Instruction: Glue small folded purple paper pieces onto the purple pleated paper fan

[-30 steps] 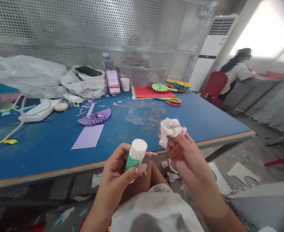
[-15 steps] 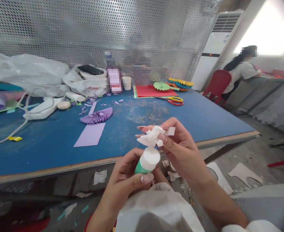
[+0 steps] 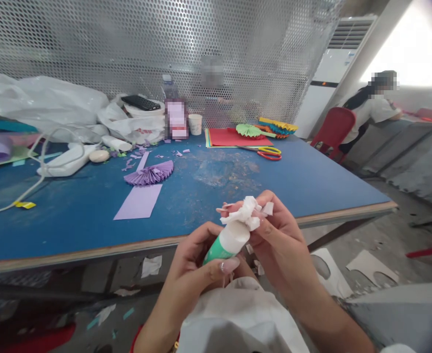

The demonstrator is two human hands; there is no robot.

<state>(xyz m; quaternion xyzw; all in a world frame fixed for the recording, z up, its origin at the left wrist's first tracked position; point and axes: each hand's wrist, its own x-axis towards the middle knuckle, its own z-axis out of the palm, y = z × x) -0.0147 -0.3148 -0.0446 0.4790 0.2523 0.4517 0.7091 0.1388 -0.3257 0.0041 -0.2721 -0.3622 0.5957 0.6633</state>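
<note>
Tube (image 3: 220, 248) of green and white is tilted just below the centre of the frame, where the left hand (image 3: 190, 262) grasps its body with curled fingers, apparently so that the white end (image 3: 238, 232) is turned towards the crumpled tissue (image 3: 245, 211), which the right hand (image 3: 280, 240) pinches between fingers.

A green-and-white glue stick (image 3: 226, 244) is held tilted in the left hand (image 3: 192, 264), and crumpled white tissue (image 3: 245, 212) is pinched by the right hand (image 3: 279, 233) at its white end. On the blue table (image 3: 72, 215), a pleated purple paper fan (image 3: 151, 174) and yellow-and-red-handled scissors (image 3: 269, 153) are seen.
</note>
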